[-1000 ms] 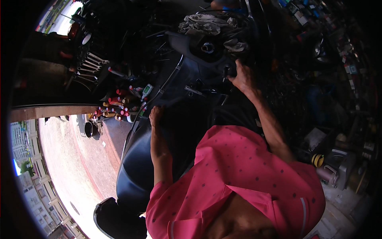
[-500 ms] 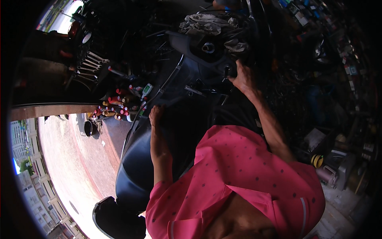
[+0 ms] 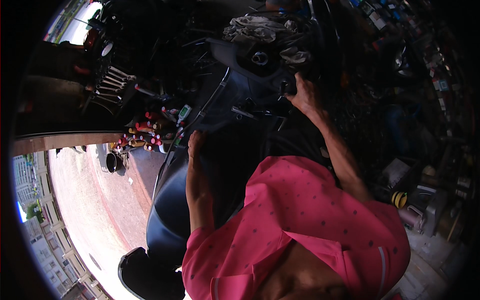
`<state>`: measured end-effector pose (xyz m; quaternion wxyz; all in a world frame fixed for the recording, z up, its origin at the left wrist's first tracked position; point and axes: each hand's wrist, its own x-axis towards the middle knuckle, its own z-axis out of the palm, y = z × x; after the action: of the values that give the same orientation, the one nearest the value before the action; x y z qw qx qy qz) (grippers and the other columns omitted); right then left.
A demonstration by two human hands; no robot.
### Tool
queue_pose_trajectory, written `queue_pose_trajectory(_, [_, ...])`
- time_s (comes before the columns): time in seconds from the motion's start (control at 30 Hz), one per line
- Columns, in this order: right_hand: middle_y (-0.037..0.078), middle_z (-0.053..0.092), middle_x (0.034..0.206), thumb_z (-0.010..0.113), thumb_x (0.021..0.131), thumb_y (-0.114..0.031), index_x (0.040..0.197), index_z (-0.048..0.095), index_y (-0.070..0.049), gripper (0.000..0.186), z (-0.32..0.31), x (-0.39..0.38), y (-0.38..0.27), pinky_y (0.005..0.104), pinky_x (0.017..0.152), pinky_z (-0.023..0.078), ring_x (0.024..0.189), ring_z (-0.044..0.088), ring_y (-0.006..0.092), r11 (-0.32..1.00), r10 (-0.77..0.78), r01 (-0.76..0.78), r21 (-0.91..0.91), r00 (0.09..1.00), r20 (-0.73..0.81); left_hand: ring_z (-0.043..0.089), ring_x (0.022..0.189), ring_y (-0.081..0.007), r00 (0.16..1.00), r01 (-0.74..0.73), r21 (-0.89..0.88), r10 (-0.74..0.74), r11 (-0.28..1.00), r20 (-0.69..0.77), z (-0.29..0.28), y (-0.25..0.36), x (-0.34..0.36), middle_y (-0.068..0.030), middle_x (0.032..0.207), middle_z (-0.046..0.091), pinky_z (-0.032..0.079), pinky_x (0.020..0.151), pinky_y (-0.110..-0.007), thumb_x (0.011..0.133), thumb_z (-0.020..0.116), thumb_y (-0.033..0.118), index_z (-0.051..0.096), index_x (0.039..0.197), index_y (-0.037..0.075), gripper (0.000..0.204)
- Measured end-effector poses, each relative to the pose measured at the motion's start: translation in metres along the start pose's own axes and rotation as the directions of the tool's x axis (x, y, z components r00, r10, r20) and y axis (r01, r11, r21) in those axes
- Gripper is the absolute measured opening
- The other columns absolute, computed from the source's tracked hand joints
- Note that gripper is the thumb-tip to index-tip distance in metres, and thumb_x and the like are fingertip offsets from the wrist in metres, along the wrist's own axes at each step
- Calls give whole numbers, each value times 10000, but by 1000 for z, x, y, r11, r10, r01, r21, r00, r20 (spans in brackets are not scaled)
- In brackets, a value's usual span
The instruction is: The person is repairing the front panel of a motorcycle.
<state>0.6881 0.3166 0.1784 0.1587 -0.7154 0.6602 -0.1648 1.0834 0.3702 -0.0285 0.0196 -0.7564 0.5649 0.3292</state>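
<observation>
A dark blue and black scooter stretches below me, its seat (image 3: 167, 205) at lower left and its inner front panel (image 3: 267, 77) farther off. On the panel's right side my right hand (image 3: 304, 95) is closed, fingertips together at a small dark fitting (image 3: 284, 89) that looks like the key lock. What lies between those fingers is too small to make out. My left hand (image 3: 195, 142) rests on the dark bodywork near the seat's front, its fingers partly lost in shadow. A small metal handle-like part (image 3: 242, 112) shows between the hands.
Grey rags (image 3: 260, 29) lie beyond the front panel. To the left are several wrenches (image 3: 114, 82) in a row, a cluster of red-capped bottles (image 3: 147, 132) and a black bucket (image 3: 114, 162). Dark, crowded shelves (image 3: 435, 75) line the right, with a yellow reel (image 3: 399, 199) nearby.
The view has shifted very slightly. My left forearm leans a little farther left; both hands stay in the same places.
</observation>
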Motion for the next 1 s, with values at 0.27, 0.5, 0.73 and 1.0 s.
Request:
queue_pose_trajectory(0.27, [254, 608, 963, 781, 671, -159, 1115, 466, 45, 581, -5, -2, -8, 387, 768, 516, 906, 611, 380, 999, 45, -45, 14, 999, 6, 482, 1168, -335, 694, -416, -471, 606, 778, 389, -1, 232, -88, -205, 1236, 526, 374, 974, -370, 917, 405, 476, 509, 1247, 44, 554])
queue_pose_trajectory(0.5, [264, 601, 989, 780, 670, -170, 1138, 451, 43, 611, -1, 2, -8, 395, 790, 504, 934, 596, 400, 999, 51, -50, -10, 997, 53, 446, 1191, -360, 594, -611, -352, 704, 709, 390, 62, 271, -106, -190, 1252, 512, 350, 996, -426, 900, 290, 606, 499, 1261, 83, 669])
queue_pose_trajectory(0.73, [259, 602, 998, 777, 675, -186, 1159, 446, 37, 627, -3, 0, -10, 394, 795, 501, 936, 599, 394, 999, 37, -37, -29, 999, 29, 513, 1104, -375, 646, -609, -223, 639, 761, 417, 74, 275, -100, -190, 1183, 559, 405, 924, -436, 889, 293, 625, 522, 1218, 76, 680])
queue_pose_trajectory(1.0, [258, 603, 993, 770, 682, -179, 1147, 455, 31, 599, -2, 1, -9, 389, 785, 503, 930, 602, 390, 998, 50, -49, -28, 997, 52, 541, 1063, -367, 663, -604, -199, 625, 772, 412, 79, 278, -96, -200, 1106, 593, 419, 897, -436, 869, 309, 654, 562, 1150, 61, 703])
